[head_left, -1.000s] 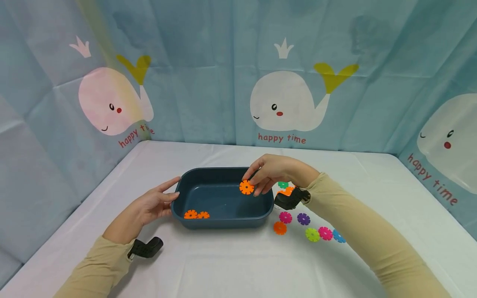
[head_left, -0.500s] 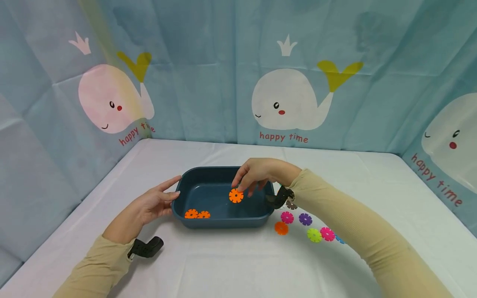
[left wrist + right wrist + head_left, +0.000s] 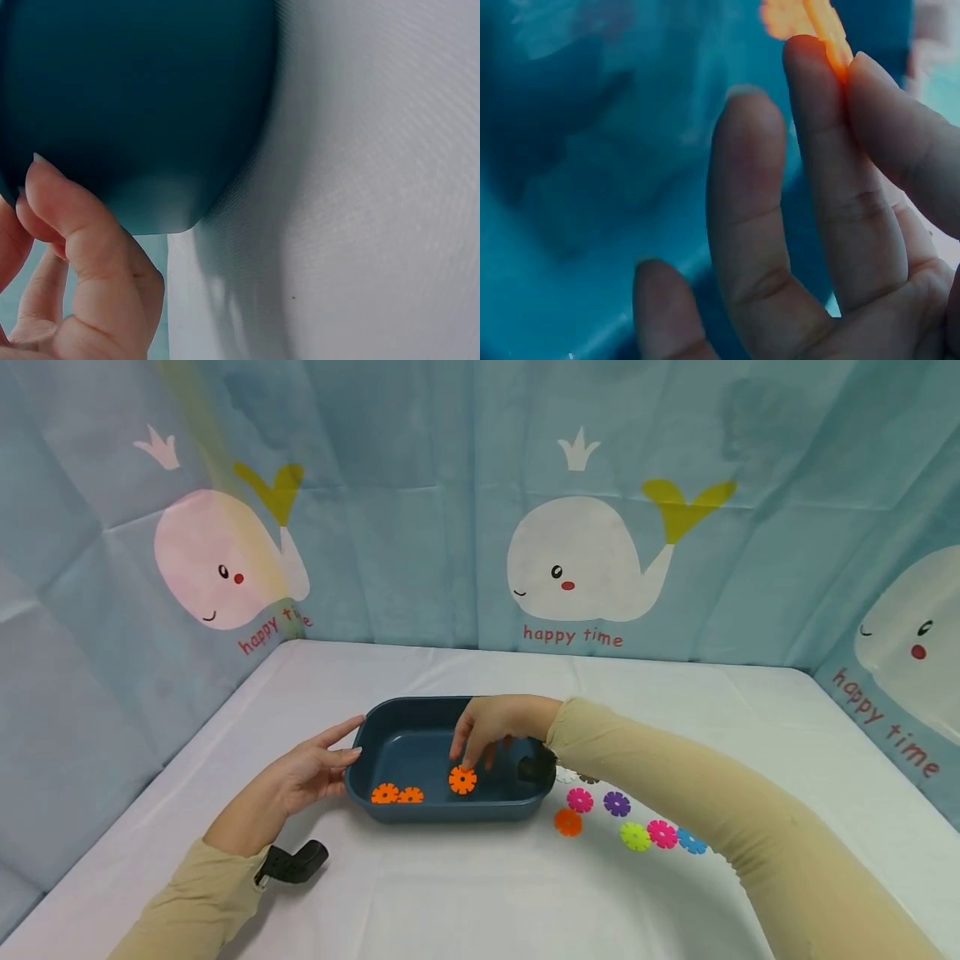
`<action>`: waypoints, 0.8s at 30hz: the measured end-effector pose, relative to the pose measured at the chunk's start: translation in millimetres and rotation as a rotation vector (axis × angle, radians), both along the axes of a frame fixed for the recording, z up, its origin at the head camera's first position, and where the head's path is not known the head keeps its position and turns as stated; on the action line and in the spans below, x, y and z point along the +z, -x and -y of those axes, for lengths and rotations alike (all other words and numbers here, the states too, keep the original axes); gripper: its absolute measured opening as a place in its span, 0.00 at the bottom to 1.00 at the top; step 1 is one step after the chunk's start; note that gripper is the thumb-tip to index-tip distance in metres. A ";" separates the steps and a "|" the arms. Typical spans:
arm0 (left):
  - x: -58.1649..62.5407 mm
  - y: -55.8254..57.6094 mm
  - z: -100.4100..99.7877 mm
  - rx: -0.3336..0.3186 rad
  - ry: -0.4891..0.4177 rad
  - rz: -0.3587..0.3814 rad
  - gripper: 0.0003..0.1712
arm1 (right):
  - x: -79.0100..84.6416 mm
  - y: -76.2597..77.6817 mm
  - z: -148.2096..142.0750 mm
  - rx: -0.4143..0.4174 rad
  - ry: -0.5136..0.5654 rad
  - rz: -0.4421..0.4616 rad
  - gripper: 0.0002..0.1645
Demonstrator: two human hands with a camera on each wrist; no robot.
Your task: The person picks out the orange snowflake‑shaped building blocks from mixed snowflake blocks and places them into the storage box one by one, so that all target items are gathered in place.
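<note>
Right hand (image 3: pixel 498 725) pinches an orange disc (image 3: pixel 462 780) within the tray (image 3: pixel 420 747); left hand (image 3: pixel 311 770), fingers loose, touches the tray's end; its near wall (image 3: pixel 450 812) partly hides two orange discs (image 3: pixel 385 792), the right sleeve (image 3: pixel 675 785) a brown disc (image 3: pixel 588 780)

Orange notched plastic disc (image 3: pixel 462 780): pinched at edge, face toward head camera, over dark-blue rounded-rectangular bin (image 3: pixel 450 812); bin level, open-side up.

In the head view, the bench (image 3: pixel 450 893) is evenly lit, with soft shadows cast around the tray (image 3: pixel 450 812). Both wrist views are dimmer; in the right one, the tray's interior is blurred and streaked by pale reflections.
</note>
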State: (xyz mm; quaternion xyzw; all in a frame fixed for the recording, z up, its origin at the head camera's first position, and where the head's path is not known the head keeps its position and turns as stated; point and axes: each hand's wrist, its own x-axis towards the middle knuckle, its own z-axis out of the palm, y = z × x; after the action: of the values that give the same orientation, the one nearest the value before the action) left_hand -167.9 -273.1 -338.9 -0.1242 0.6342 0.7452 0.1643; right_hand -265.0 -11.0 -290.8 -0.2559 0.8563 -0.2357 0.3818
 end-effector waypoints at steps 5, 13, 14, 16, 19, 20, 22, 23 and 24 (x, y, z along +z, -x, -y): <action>-0.4 -1.7 1.1 -0.010 -0.009 -0.005 0.42 | -10.3 -4.9 11.6 0.037 -0.052 -0.021 0.06; 0.8 -2.0 0.0 -0.001 -0.022 -0.008 0.42 | -25.4 -9.5 28.1 0.038 -0.047 -0.021 0.06; 0.9 -2.3 0.1 -0.001 -0.022 -0.010 0.42 | -27.1 -10.1 30.4 0.034 -0.046 -0.020 0.06; 0.9 -2.8 0.1 -0.001 -0.022 -0.013 0.42 | -29.6 -11.6 34.5 0.023 -0.039 -0.024 0.06; 0.9 -3.1 -0.5 0.000 -0.026 -0.013 0.42 | -31.9 -12.1 39.1 0.001 -0.019 -0.020 0.07; 1.0 -3.1 -0.6 0.000 -0.027 -0.013 0.42 | -32.1 -11.8 40.5 -0.006 -0.011 -0.017 0.07; 1.3 -3.2 -0.5 0.002 -0.031 -0.012 0.43 | -32.3 -11.0 43.2 -0.020 0.012 -0.004 0.08; 1.4 -3.4 -0.3 0.003 -0.032 -0.012 0.43 | -32.3 -10.4 44.4 -0.023 0.022 0.004 0.08; 1.6 -3.7 0.0 0.004 -0.033 -0.012 0.43 | -32.3 -9.9 45.6 -0.023 0.031 0.009 0.08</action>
State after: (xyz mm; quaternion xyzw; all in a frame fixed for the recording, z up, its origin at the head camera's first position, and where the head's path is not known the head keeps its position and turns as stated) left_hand -164.2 -273.1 -337.2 -0.1181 0.6228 0.7565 0.1610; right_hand -255.0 -56.6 -323.2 -0.2508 0.8537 -0.2544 0.3789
